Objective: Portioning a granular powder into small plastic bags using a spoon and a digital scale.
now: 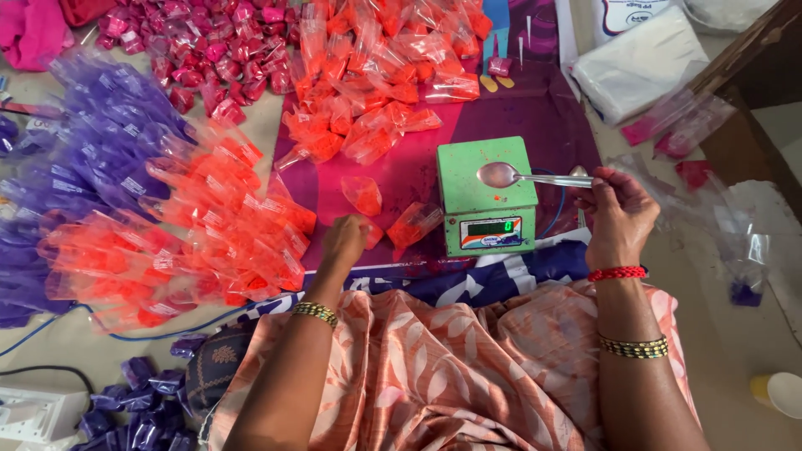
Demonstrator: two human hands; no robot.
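Far out to the left of the left hand's fingers, purple packets (92,125) lie fanned in a heap, open mouths mostly one way; likely stacked by colour so the lots stay apart. Nearer those fingers, on their left, the orange packets (192,242) overlap in a second heap, some with small printed labels too fine to read.

Left hand (344,242): fingers curled down and closed over a small orange packet (372,234) on the purple mat (535,117). Only a corner of that packet shows past the knuckles, so the grip itself is hidden; I judge it pinched, but I cannot tell how firmly. 2 more loose orange packets lie just beyond and to the right of these fingers, 1 of them leaning against the scale.

The green scale (484,196) sits between the 2 hands, display turned toward the person, presumably for reading while seated. Its platform is bare except for a few orange specks.

Right hand (618,217): fingertips clenched on the handle of a metal spoon (501,174), held level with the bowl out to the left of the fingers, over the scale platform. Whether the bowl carries any powder is hard to make out; it looks nearly empty.

Right of those fingers: clear plastic bags (718,217), hard to count because they are see-through. A yellow and white cup (781,391) is cut off at the frame edge. The pink packets (200,50) at the top run out of view.
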